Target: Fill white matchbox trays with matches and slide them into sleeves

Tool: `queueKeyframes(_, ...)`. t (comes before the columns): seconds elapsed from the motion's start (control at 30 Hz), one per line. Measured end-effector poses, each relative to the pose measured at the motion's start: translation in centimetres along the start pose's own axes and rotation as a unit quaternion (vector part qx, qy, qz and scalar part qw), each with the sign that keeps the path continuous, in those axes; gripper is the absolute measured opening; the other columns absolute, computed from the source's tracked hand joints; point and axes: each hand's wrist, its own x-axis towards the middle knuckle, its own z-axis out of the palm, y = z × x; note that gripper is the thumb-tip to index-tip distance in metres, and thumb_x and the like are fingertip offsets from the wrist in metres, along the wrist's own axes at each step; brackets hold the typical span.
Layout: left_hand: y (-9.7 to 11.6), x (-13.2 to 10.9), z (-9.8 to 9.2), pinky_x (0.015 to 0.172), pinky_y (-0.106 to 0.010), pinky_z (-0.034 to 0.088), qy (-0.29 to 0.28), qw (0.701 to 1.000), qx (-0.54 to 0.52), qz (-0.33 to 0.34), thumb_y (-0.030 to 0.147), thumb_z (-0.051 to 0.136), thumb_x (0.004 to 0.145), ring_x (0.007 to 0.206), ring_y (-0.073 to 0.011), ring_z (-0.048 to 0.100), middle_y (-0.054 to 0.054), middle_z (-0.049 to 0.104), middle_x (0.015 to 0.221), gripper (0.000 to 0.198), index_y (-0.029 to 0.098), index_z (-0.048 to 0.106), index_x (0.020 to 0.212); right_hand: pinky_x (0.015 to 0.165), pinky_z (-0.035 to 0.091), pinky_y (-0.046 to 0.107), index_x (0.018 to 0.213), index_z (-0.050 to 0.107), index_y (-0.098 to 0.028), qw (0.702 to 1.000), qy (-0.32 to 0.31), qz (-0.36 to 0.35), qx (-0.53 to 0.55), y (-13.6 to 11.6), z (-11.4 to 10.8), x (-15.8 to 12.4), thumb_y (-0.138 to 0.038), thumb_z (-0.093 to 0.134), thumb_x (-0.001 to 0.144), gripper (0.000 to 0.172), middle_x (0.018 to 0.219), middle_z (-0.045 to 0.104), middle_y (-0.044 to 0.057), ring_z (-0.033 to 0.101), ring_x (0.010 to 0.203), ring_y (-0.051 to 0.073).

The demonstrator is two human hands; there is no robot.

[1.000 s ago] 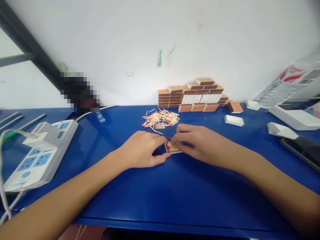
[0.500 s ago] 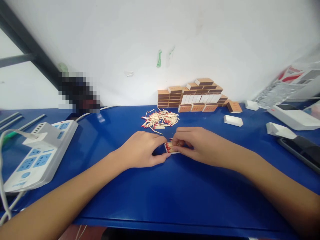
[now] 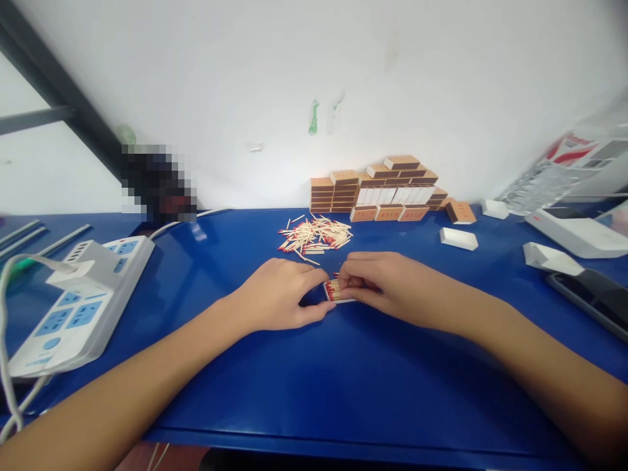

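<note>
Between my hands on the blue table lies a white matchbox tray with red-headed matches lying side by side in it. My left hand grips the tray's left end between thumb and forefinger. Over the tray's right part, my right hand has its thumb and fingers pinched together on the matches; its fingers hide that part, so which matches they hold is unclear. Behind the hands spreads a loose pile of matches.
Stacked matchboxes stand against the wall. White box trays lie to the right, near a phone, a white device and a plastic bottle. A power strip with cables lies at left.
Hardly anything differs. The fingers of my right hand have shifted slightly over the tray, and my left hand keeps its grip on the end.
</note>
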Motion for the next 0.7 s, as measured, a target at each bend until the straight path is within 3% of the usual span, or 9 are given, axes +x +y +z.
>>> queueKeyframes(0.27, 0.1, 0.0, 0.0, 0.06, -0.026, 0.042, 0.011, 0.999, -0.044, 0.003, 0.038, 0.064, 0.091, 0.062, -0.0127, 0.061, 0.002, 0.068, 0.073, 0.024, 0.018, 0.073, 0.101, 0.066, 0.04, 0.029, 0.094, 0.066, -0.022, 0.992, 0.091, 0.032, -0.084, 2.7, -0.7, 0.0, -0.027, 0.057, 0.098, 0.011, 0.089, 0.066, 0.003, 0.059, 0.075, 0.017)
queueKeyframes(0.43, 0.1, -0.1, -0.1, 0.06, -0.026, 0.041, 0.004, 0.999, -0.045, 0.003, 0.04, 0.064, 0.091, 0.063, -0.0126, 0.061, 0.002, 0.069, 0.076, 0.025, 0.018, 0.073, 0.101, 0.067, 0.042, 0.03, 0.091, 0.065, -0.022, 0.996, 0.044, 0.053, -0.049, 4.2, -0.1, 0.3, -0.034, 0.06, 0.097, 0.014, 0.089, 0.064, 0.003, 0.057, 0.074, 0.016)
queueKeyframes(0.7, 0.2, -0.1, -0.1, 0.059, -0.026, 0.04, 0.01, 1.0, -0.027, 0.004, 0.041, 0.064, 0.092, 0.062, -0.0132, 0.061, 0.001, 0.07, 0.076, 0.027, 0.018, 0.073, 0.102, 0.068, 0.042, 0.031, 0.088, 0.059, -0.022, 0.995, 0.035, 0.068, -0.072, 4.6, 0.2, 0.2, -0.034, 0.052, 0.101, 0.019, 0.093, 0.062, 0.005, 0.057, 0.076, 0.017)
